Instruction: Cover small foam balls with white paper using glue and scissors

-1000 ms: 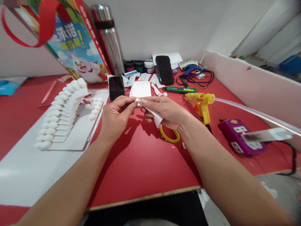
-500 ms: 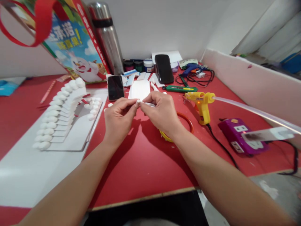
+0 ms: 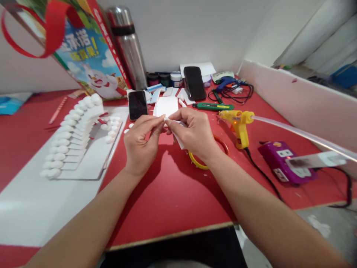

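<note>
The left hand (image 3: 141,143) and right hand (image 3: 193,131) are pinching 1 white piece (image 3: 166,119), apparently steadying it from 2 sides; the glue gun (image 3: 242,131) is standing nearby, probably for reach.

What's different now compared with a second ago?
The right hand has turned, its wrist shifting left, bringing a red ring into view. Nothing was visibly let go: the right and left hand still meet at a small white piece. The glue gun stayed put.
</note>
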Action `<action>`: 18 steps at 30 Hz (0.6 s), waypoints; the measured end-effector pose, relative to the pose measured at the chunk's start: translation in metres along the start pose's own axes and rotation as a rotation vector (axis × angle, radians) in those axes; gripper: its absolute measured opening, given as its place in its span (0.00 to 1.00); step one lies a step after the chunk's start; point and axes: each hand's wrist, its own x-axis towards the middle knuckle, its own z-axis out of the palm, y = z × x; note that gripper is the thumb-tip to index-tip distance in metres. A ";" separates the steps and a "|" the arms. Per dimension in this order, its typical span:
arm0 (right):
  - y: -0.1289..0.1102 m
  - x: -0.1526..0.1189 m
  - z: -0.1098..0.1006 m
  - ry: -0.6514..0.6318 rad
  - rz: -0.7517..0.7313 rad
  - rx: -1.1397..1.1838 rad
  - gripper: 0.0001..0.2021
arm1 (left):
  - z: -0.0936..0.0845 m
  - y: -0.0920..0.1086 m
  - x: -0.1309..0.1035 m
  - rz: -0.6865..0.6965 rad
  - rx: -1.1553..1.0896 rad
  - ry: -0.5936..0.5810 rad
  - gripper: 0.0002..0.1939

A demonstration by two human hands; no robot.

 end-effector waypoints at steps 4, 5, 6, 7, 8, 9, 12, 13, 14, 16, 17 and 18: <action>0.002 0.004 -0.006 -0.108 -0.017 0.059 0.09 | -0.007 -0.005 0.007 -0.174 -0.238 -0.133 0.06; 0.002 0.004 -0.006 -0.119 -0.023 0.065 0.10 | -0.009 -0.006 0.008 -0.188 -0.268 -0.175 0.07; 0.002 0.004 -0.006 -0.125 -0.025 0.072 0.11 | -0.010 -0.007 0.008 -0.190 -0.275 -0.208 0.07; 0.002 0.004 -0.005 -0.124 -0.017 0.082 0.12 | -0.011 -0.007 0.008 -0.183 -0.259 -0.226 0.08; 0.002 0.004 -0.005 -0.122 0.003 0.100 0.14 | -0.011 -0.007 0.008 -0.168 -0.224 -0.227 0.09; 0.001 0.004 -0.004 -0.125 0.042 0.130 0.15 | -0.011 -0.006 0.008 -0.151 -0.177 -0.215 0.09; -0.003 0.008 -0.006 -0.180 0.296 0.319 0.18 | -0.011 -0.003 0.007 -0.120 -0.061 -0.162 0.09; -0.004 0.010 -0.009 -0.214 0.416 0.401 0.19 | -0.011 -0.002 0.007 -0.117 -0.045 -0.157 0.09; -0.005 0.013 -0.012 -0.258 0.536 0.484 0.22 | -0.010 -0.002 0.007 -0.116 -0.036 -0.159 0.09; -0.006 0.017 -0.018 -0.374 0.727 0.631 0.26 | -0.010 -0.003 0.008 -0.112 -0.031 -0.172 0.09; -0.006 0.019 -0.021 -0.446 0.785 0.692 0.27 | -0.010 -0.004 0.008 -0.110 -0.030 -0.177 0.08; -0.006 0.020 -0.023 -0.517 0.817 0.743 0.27 | -0.010 -0.004 0.008 -0.108 -0.030 -0.183 0.08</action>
